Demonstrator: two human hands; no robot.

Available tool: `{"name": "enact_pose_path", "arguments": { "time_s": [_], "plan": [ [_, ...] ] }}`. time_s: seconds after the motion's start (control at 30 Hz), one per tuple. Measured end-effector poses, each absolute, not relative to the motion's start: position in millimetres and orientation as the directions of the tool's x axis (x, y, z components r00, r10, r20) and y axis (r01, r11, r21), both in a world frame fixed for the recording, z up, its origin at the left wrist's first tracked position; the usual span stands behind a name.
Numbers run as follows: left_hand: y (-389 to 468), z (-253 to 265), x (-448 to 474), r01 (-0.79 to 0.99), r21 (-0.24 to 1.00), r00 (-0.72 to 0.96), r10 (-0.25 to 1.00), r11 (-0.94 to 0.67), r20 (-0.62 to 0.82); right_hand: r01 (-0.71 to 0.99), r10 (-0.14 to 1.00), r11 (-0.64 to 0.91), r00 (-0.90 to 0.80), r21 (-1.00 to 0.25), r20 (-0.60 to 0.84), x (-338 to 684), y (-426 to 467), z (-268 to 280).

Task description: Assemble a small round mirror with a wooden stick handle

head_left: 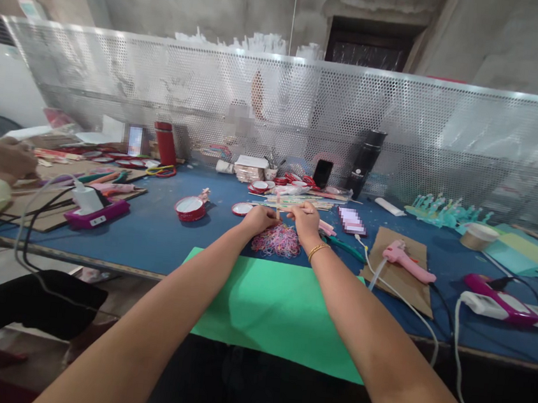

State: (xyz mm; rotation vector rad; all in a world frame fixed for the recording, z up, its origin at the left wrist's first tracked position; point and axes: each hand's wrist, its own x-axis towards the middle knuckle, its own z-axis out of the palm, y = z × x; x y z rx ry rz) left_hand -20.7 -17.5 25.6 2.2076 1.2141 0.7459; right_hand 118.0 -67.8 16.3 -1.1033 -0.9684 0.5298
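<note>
Left hand (264, 220) and right hand (307, 221) are sitting close together over the far part of a tangled pile of small multicoloured bands (277, 241), which is lying at the middle of the blue table (142, 239); the left one is curling its fingers at the pile's left side, while the right one, a gold bracelet (318, 250) circling its wrist, is bending its fingers at the right side; a pale strip (278, 205) is standing upright between them (whether either hand is pinching it, or a band, I cannot tell at this size).

On the near side, a green sheet (276, 311) is hanging over the table's edge beneath the forearms; beyond the hands, thin sticks (307, 203) are lying across the table; to the right, a phone with a lit screen (352, 220) is lying near a pink glue gun (409, 261), which is resting on cardboard (418, 249); to the left, a round red container (190, 210) is standing well apart from the pile; farther back, a red bottle (165, 144) and a black bottle (366, 163) are standing before a perforated metal panel (189, 84); at the far left, another person's hand (7, 160) is showing above the table.
</note>
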Motion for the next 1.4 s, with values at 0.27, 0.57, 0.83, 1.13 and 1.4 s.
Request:
{"name": "enact_pose_path", "arguments": {
  "time_s": [0.27, 0.57, 0.83, 1.13, 1.4],
  "plan": [
    [-14.7, 23.1, -21.2, 0.607, 0.631, 0.448, 0.864, -0.483, 0.230, 0.070, 0.786, 0.412, 0.476, -0.909, 0.393, 115.4, -71.0, 17.4],
    [-12.8, 21.4, -20.7, 0.598, 0.643, 0.440, 0.867, -0.478, 0.235, 0.083, 0.797, 0.406, 0.455, -0.910, 0.397, 114.4, -69.4, 14.9],
    [-14.6, 22.6, -20.8, 0.562, 0.680, 0.449, 0.864, -0.471, 0.227, 0.136, 0.772, 0.356, 0.515, -0.924, 0.373, 119.9, -67.4, 14.1],
    [-13.6, 21.4, -21.1, 0.608, 0.647, 0.433, 0.875, -0.459, 0.214, 0.103, 0.778, 0.398, 0.487, -0.911, 0.395, 116.6, -68.9, 15.2],
    [-12.9, 20.6, -20.9, 0.597, 0.649, 0.435, 0.870, -0.472, 0.233, 0.108, 0.802, 0.388, 0.450, -0.915, 0.393, 115.4, -67.6, 14.0]
  ]
}}
